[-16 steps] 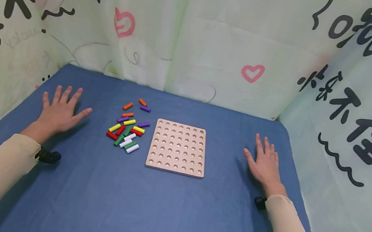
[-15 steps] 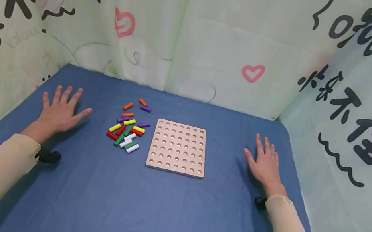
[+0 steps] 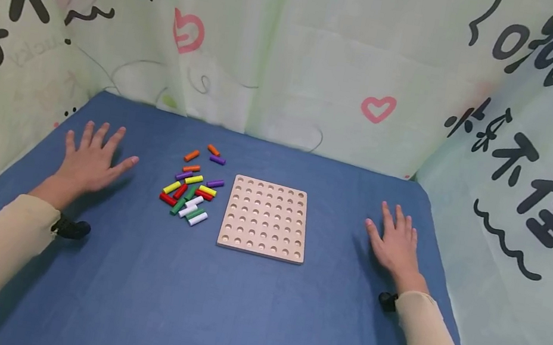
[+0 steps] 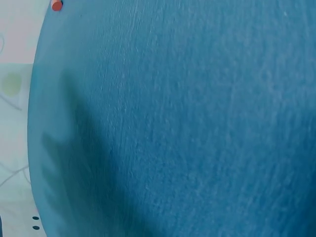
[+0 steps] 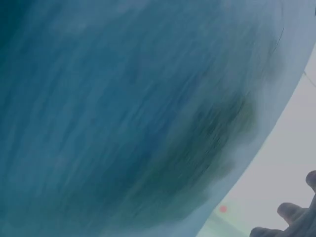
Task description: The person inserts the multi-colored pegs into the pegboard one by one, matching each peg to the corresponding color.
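Observation:
My left hand (image 3: 88, 164) is at the left side of the blue table, its fingers spread and holding nothing. Off to its right lies a loose cluster of small coloured pegs: orange, purple, yellow, red, green and white, among them a white peg (image 3: 198, 219) and an orange peg (image 3: 191, 155). Beside the cluster a square wooden pegboard (image 3: 266, 219) lies flat, with rows of round holes and no peg in them. My right hand (image 3: 395, 242), fingers extended and empty, is right of the board. Fingertips (image 5: 291, 213) show at the lower right corner of the right wrist view.
A blue cloth (image 3: 242, 318) covers the table. Pale curtains (image 3: 322, 53) with black writing and pink hearts enclose its back and sides. Each wrist wears a black strap-on device, one on the left (image 3: 71, 227) and one on the right (image 3: 387, 302). Hand shadows fall on the cloth.
The head view has shifted very slightly. The left hand appears a little higher in it; the pegs and the board have kept their places on the table.

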The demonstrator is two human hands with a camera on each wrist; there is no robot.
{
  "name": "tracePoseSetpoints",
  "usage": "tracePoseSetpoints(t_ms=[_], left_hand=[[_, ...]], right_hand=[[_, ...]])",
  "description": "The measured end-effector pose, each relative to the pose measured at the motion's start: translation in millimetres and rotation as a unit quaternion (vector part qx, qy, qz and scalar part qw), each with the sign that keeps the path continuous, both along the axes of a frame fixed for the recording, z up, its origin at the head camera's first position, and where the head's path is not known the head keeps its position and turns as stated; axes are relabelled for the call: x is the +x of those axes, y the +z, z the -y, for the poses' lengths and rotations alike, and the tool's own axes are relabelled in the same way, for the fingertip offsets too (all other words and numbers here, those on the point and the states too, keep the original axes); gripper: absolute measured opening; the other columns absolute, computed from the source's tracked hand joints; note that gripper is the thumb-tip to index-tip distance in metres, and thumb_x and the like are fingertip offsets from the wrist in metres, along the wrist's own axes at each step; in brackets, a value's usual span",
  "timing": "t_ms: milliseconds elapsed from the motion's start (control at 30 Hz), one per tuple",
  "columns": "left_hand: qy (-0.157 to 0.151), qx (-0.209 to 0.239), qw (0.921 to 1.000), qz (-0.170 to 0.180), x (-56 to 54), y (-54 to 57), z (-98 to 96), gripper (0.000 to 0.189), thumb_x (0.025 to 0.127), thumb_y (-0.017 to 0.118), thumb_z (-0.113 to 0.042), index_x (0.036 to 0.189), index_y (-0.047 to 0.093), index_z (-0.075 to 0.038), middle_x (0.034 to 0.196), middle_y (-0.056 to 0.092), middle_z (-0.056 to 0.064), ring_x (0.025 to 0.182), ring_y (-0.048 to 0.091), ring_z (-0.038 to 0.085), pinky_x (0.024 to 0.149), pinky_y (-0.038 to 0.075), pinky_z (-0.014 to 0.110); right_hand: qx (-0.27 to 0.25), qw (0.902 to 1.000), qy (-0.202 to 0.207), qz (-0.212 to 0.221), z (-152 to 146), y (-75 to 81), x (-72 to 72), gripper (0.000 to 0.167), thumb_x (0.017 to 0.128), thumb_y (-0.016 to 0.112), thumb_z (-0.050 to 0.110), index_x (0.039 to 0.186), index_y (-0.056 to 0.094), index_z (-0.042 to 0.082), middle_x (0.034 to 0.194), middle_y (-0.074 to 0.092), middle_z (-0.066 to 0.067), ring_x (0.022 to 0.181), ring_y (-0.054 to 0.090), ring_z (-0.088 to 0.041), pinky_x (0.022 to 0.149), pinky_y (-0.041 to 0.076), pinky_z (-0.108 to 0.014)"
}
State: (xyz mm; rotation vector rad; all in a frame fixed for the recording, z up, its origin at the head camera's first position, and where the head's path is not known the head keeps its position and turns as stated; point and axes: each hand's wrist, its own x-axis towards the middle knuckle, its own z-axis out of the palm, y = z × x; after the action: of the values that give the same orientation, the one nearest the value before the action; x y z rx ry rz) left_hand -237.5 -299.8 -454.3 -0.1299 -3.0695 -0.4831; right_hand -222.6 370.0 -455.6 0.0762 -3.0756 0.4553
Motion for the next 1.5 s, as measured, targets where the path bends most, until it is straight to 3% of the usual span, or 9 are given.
tracePoseSetpoints(t_ms=[100,233,367,467,667,767,1033,1300,1500], left_hand=[[-0.007,0.001,1.0,-0.002,-1.4,2.5,-5.3,0.094,0.101,0.036,-0.071,0.166,0.01,-0.008,0.166,0.008,0.035,0.154,-0.005,0.057,0.115,-0.007,0.078],[-0.022,-0.006,0.9997,0.004,-3.6,3.2,-11.7,0.089,0.104,0.034,-0.067,0.164,0.019,-0.003,0.162,0.02,0.037,0.15,0.013,0.058,0.118,0.007,0.076],[-0.035,-0.002,0.9991,0.025,-4.4,3.7,-16.0,0.08,0.108,0.033,-0.058,0.157,0.032,0.005,0.154,0.033,0.039,0.141,0.028,0.06,0.115,0.022,0.072],[-0.046,0.008,0.9981,0.04,-1.7,4.6,-20.2,0.066,0.111,0.039,-0.044,0.15,0.042,0.009,0.146,0.042,0.039,0.136,0.035,0.059,0.112,0.029,0.07],[-0.057,0.051,0.9966,0.031,5.5,1.5,-41.3,0.041,0.106,0.053,-0.025,0.13,0.059,0.008,0.113,0.062,0.028,0.101,0.06,0.043,0.086,0.048,0.059],[-0.062,0.072,0.9952,0.025,9.8,-0.2,-53.1,0.033,0.103,0.057,-0.021,0.123,0.062,0.005,0.106,0.064,0.023,0.091,0.062,0.035,0.079,0.05,0.053],[-0.118,0.081,0.9896,0.015,17.0,-8.4,-74.5,0.018,0.097,0.061,-0.004,0.113,0.066,0.0,0.109,0.065,0.018,0.101,0.063,0.034,0.087,0.053,0.054],[-0.21,0.05,0.9764,-0.014,23.6,-13.0,-87.1,0.016,0.091,0.07,0.0,0.106,0.069,-0.006,0.105,0.066,0.01,0.098,0.06,0.029,0.086,0.054,0.05],[-0.219,0.029,0.975,-0.02,27.0,-15.9,-94.5,0.021,0.088,0.074,0.0,0.107,0.07,-0.008,0.109,0.065,0.01,0.099,0.057,0.028,0.085,0.054,0.047]], right_hand=[[0.0,1.0,0.0,-0.005,6.6,0.8,0.0,0.077,0.108,0.032,0.058,0.165,0.02,0.008,0.169,0.008,-0.031,0.153,0.005,-0.059,0.12,0.006,-0.073],[-0.001,0.9994,-0.003,-0.033,18.9,0.9,0.3,0.064,0.109,0.042,0.047,0.156,0.041,0.003,0.162,0.029,-0.031,0.147,0.027,-0.055,0.115,0.02,-0.073],[-0.02,0.9982,-0.009,-0.055,33.5,0.7,1.9,0.044,0.108,0.05,0.031,0.139,0.061,0.002,0.138,0.058,-0.027,0.125,0.054,-0.048,0.103,0.04,-0.066],[-0.048,0.9977,-0.016,-0.044,47.3,-0.2,4.1,0.038,0.107,0.051,0.027,0.132,0.066,0.003,0.125,0.067,-0.023,0.109,0.064,-0.04,0.094,0.05,-0.058],[-0.09,0.9953,-0.033,-0.016,77.1,-3.0,10.4,0.034,0.105,0.056,0.026,0.13,0.068,0.006,0.122,0.069,-0.019,0.102,0.067,-0.034,0.088,0.053,-0.051],[-0.107,0.9935,-0.038,-0.01,89.7,-5.7,11.8,0.033,0.103,0.059,0.023,0.128,0.069,0.005,0.121,0.07,-0.018,0.102,0.067,-0.033,0.09,0.054,-0.05],[-0.164,0.9854,-0.039,0.021,112.0,-12.6,15.1,0.034,0.1,0.066,0.022,0.129,0.067,0.006,0.121,0.071,-0.016,0.103,0.069,-0.03,0.088,0.056,-0.046],[-0.222,0.9727,-0.042,0.054,131.4,-15.6,19.3,0.039,0.096,0.072,0.022,0.132,0.067,0.007,0.123,0.07,-0.014,0.103,0.07,-0.027,0.08,0.058,-0.038],[-0.239,0.9682,-0.028,0.07,139.3,-15.6,23.2,0.043,0.094,0.076,0.021,0.135,0.067,0.011,0.126,0.07,-0.011,0.105,0.068,-0.025,0.083,0.054,-0.038]])
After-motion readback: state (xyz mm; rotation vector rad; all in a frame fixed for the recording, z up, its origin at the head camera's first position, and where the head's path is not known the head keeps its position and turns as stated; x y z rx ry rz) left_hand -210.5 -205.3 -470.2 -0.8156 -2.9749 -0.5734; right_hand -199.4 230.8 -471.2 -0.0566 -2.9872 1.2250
